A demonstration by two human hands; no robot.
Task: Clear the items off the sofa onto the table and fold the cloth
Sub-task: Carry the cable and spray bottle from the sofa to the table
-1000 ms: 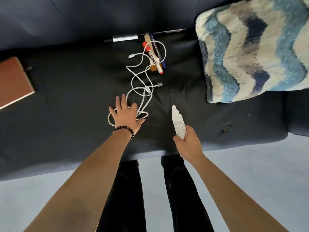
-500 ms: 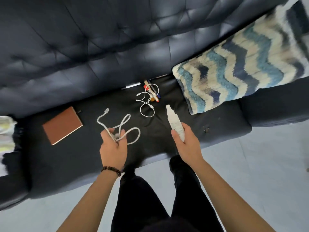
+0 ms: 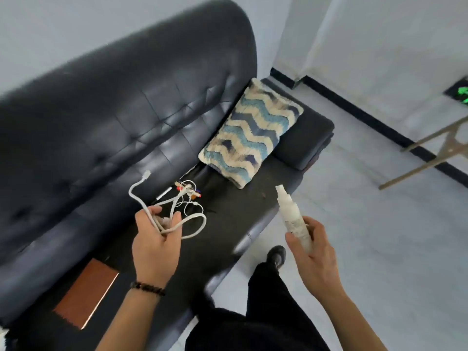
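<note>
The cable (image 3: pixel 164 230), likely limp, light and tangle-prone, hangs in loops above the sofa (image 3: pixel 101 122) seat, its middle bunched in the grip of the left hand (image 3: pixel 154 247), while the grip of the right hand (image 3: pixel 316 254) wraps the lower body of the bottle (image 3: pixel 293 219), probably slick, just off the sofa's front.

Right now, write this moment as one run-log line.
left hand: grips white cable | right hand: holds spray bottle | on sofa: pens, notebook, cushion
</note>
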